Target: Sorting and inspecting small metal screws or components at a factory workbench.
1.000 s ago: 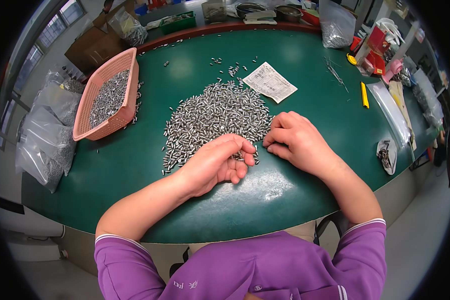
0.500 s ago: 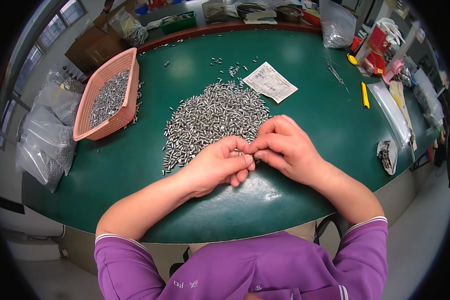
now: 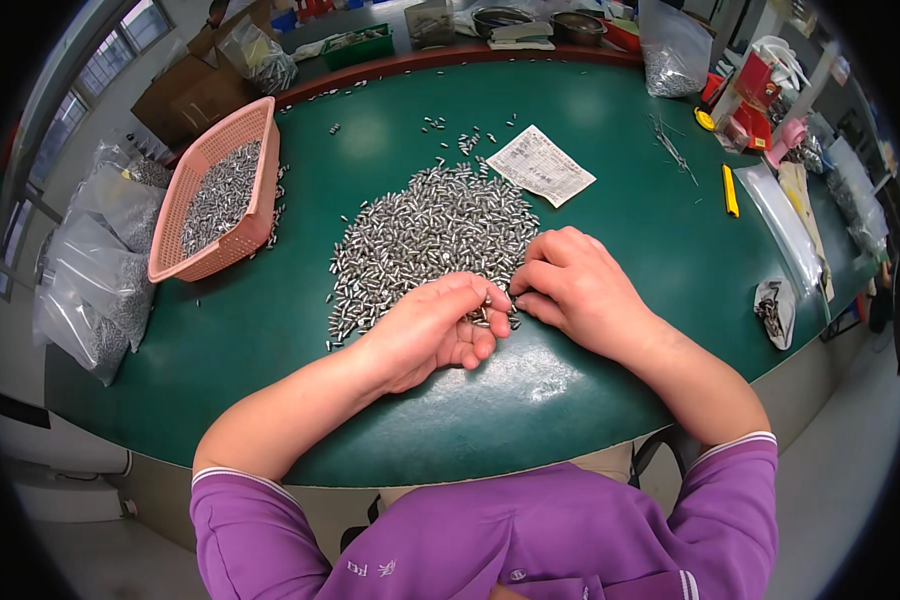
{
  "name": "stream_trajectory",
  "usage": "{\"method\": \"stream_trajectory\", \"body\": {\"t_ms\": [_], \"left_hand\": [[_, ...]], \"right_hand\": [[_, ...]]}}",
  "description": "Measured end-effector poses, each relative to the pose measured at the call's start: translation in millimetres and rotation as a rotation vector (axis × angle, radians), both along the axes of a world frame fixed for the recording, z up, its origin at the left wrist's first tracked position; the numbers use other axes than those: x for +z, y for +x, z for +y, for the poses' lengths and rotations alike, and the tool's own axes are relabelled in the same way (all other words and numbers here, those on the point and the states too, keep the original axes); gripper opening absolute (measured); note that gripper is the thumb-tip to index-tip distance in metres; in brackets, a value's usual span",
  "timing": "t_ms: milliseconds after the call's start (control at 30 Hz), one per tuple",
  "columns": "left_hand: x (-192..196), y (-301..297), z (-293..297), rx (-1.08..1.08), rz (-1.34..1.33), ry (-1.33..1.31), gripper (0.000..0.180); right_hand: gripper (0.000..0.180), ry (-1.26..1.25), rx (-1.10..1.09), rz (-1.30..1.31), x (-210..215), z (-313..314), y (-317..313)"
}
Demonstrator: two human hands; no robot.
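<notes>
A broad heap of small, shiny metal pins (image 3: 430, 225) lies in the middle of the green table. My left hand (image 3: 420, 330) is at the heap's near edge, palm turned up and fingers curled around a few of these pins. Just to its right, my right hand (image 3: 585, 295) has thumb and forefinger pinched together at the heap's right edge. Whatever sits between those fingertips is too small to make out. The two hands are slightly apart.
A pink plastic basket (image 3: 263, 215) of pins stands at left beside filled clear bags (image 3: 100, 270). A printed paper slip (image 3: 542, 165) touches the heap's far side. A yellow cutter (image 3: 730, 190), thin wires (image 3: 675, 148) and a small white bag (image 3: 773, 313) lie at right.
My hands were touching at the fingertips. Now my right hand has drawn slightly to the right, and my left hand's fingers have loosened, showing the pins in its palm.
</notes>
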State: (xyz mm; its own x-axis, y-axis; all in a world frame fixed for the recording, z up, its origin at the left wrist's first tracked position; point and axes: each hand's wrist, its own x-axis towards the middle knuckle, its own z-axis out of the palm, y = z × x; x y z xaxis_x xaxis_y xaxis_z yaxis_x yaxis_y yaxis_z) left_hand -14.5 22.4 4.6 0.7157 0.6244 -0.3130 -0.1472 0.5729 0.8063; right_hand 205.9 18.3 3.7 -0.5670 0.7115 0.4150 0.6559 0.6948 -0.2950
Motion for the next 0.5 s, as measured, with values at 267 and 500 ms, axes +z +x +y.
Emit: {"method": "stream_trajectory", "body": {"t_ms": [267, 500], "left_hand": [[-1, 3, -3, 0.047, 0.048, 0.047, 0.018], [1, 3, -5, 0.006, 0.085, 0.103, 0.017]], "right_hand": [[0.009, -0.151, 0.035, 0.260, 3, 0, -3], [0.008, -0.336, 0.126, 0.482, 8, -8, -12]]}}
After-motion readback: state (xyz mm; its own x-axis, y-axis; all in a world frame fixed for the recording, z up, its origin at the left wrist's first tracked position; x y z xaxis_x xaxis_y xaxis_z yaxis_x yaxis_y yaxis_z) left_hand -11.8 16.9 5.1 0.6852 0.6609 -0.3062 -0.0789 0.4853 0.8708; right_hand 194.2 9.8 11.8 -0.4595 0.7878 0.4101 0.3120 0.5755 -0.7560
